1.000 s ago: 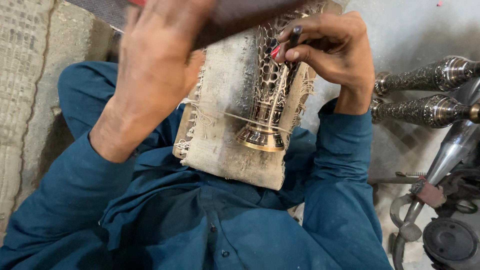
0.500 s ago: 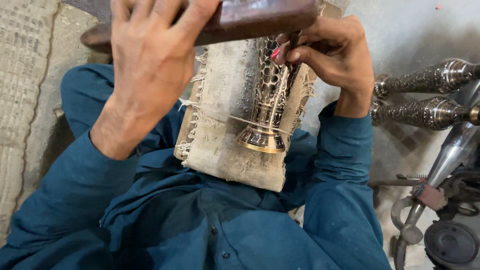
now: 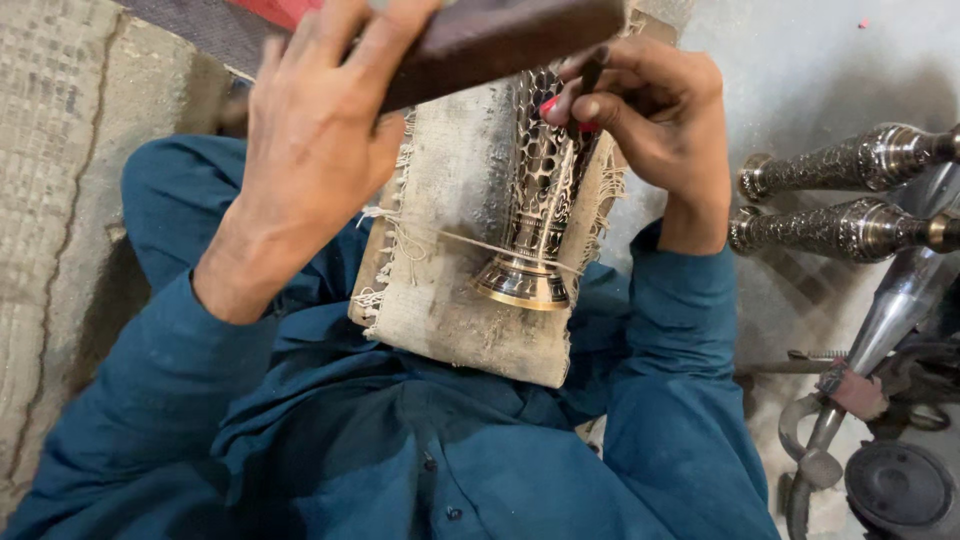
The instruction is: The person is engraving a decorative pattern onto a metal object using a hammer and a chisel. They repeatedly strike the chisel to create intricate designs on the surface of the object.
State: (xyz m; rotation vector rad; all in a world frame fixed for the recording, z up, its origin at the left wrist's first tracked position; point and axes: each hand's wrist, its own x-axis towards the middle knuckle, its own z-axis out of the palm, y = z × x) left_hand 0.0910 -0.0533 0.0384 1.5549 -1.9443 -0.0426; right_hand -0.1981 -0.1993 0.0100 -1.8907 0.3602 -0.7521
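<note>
Brass, by the look: a small engraved vase (image 3: 535, 220) lies on its side on a burlap-wrapped block (image 3: 450, 270) across the lap, foot toward the body, mouth end hidden under the hands. A thin string (image 3: 440, 238) crosses the block and the vase just above the flared foot, seemingly lashing it down. Left hand (image 3: 320, 150) is clenched around a dark wooden mallet (image 3: 500, 40), held flat over the top of the block. Right hand (image 3: 650, 120) pinches a slim dark punch (image 3: 590, 75) between thumb and fingertips, tip down on the patterned wall of the vase. Judgement on handling: the vase is rigid sheet metal, likely light for its size and hollow, so the wall could dent under a stray blow; the polished foot looks slick, the chased body gives better purchase. Best taken by the narrow stem above the foot or steadied by the body, not by the rim. Being round, it would roll without the string and the soft burlap bed. Two similar engraved pieces (image 3: 850, 195) lie well apart on the floor to the right, beside dark metal tools (image 3: 850, 420).
</note>
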